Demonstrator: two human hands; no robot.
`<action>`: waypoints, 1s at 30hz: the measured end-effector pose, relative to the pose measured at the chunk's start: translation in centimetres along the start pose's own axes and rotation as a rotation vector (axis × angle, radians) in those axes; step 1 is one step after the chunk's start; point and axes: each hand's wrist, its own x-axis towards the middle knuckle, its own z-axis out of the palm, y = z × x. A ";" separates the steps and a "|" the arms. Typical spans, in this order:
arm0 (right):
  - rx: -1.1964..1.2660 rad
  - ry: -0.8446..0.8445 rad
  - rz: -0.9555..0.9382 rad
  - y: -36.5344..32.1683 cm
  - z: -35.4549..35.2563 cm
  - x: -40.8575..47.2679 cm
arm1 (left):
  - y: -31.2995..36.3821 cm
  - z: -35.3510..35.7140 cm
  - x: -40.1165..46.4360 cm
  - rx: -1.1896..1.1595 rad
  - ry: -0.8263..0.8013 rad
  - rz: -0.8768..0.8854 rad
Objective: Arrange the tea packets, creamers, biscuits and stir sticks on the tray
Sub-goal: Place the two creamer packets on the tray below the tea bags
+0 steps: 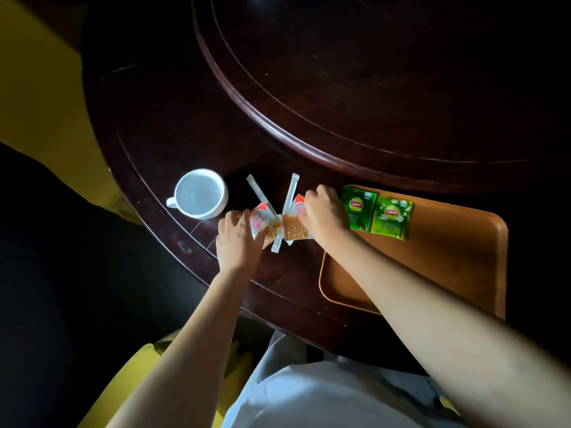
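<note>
Two green tea packets [358, 208] [391, 217] lie side by side at the far left of the orange tray [448, 257]. Left of the tray, on the dark table, my left hand [236, 239] grips a red-and-white creamer packet [259, 222] with a biscuit packet [272, 233] under it. My right hand [324, 216] grips a second creamer packet [299, 205] and a biscuit packet [293, 230]. Two white wrapped stir sticks [261, 196] [290, 196] lie crossed under the packets. My right forearm covers the tray's near left part.
A white cup [199, 193] stands on the table left of the packets. A raised round turntable edge [278, 118] curves behind them. The table's rim [191, 257] runs close to my left wrist. Yellow chair seats [46, 103] are at left and below.
</note>
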 end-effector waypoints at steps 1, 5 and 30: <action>0.011 0.000 0.018 -0.1 0.0 0.1 | -0.1 0.0 0.1 -0.008 -0.001 -0.008; 0.006 -0.025 0.057 -0.3 0.1 0.4 | -0.3 -0.1 0.3 -0.060 0.015 -0.061; 0.141 -0.138 0.008 0.0 -0.6 1.1 | -1.3 0.2 -1.1 -0.191 0.056 -0.111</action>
